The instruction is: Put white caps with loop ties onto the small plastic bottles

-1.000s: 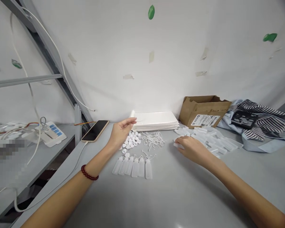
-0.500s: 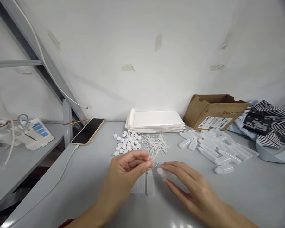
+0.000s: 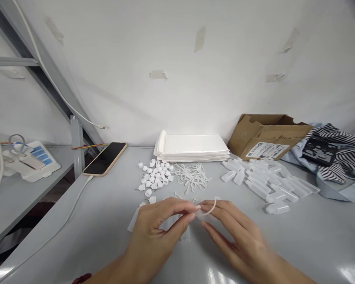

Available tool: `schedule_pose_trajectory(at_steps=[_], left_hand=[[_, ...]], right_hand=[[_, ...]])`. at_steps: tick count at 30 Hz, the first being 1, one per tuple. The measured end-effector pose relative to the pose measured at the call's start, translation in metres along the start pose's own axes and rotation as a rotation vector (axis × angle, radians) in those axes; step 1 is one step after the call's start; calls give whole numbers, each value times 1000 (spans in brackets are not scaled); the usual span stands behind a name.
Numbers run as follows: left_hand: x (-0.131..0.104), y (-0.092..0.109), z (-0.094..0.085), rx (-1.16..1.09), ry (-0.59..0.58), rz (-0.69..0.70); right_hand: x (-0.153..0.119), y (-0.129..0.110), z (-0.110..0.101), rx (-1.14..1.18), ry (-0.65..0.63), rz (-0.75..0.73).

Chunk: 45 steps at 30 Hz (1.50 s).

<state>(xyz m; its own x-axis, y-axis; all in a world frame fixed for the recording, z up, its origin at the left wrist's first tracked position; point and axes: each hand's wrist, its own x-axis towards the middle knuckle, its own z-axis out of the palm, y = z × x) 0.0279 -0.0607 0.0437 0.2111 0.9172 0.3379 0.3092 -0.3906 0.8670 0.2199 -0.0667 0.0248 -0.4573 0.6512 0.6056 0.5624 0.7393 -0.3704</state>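
My left hand (image 3: 161, 232) pinches a thin white plastic strap (image 3: 212, 208) at the mouth of a small translucent squeeze bottle (image 3: 200, 215). The strap's free end curls up over the fingers of my right hand (image 3: 242, 236), which grips that bottle, its body mostly covered. Whether the strap's ring is around the neck, I cannot tell. Below my left hand lie more bottles (image 3: 185, 233), partly hidden. Past my fingers sit a heap of white needle-tipped caps (image 3: 156, 174) and a tangle of white ring-ended straps (image 3: 192, 176).
Loose translucent bottles (image 3: 279, 185) cover the right side of the table. Behind are a stack of white padded envelopes (image 3: 192, 146), a cardboard box (image 3: 254, 136) and striped cloth (image 3: 343, 157). A phone (image 3: 106, 158) on a white cable (image 3: 73, 213) lies left.
My left hand has moved right, bringing the strap against the mouth of the bottle in my right hand. My right hand has barely moved. The view has shifted slightly.
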Motion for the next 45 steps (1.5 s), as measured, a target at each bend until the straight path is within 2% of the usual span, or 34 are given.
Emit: schedule_pose_trajectory(at_steps=[15,17,22,32,38,45], left_hand=[[0,8,-1,21,3,173],[0,7,-1,7,-11,146],[-2,6,0,-107,-58,-29],[-1,1,1,-395,-136,-142],[-2,1,0,-421,-166,-169],[0,5,-3,-298,-147,-60]], right_hand=[[-4,-1,2,58,86,22],[-3,-2,2,75,87,19],[-1,-5,1,112,33,17],[-1,-7,-1,220,24,6],[-2,-10,-3,307,22,131],[-5,-12,-1,549,-20,397]])
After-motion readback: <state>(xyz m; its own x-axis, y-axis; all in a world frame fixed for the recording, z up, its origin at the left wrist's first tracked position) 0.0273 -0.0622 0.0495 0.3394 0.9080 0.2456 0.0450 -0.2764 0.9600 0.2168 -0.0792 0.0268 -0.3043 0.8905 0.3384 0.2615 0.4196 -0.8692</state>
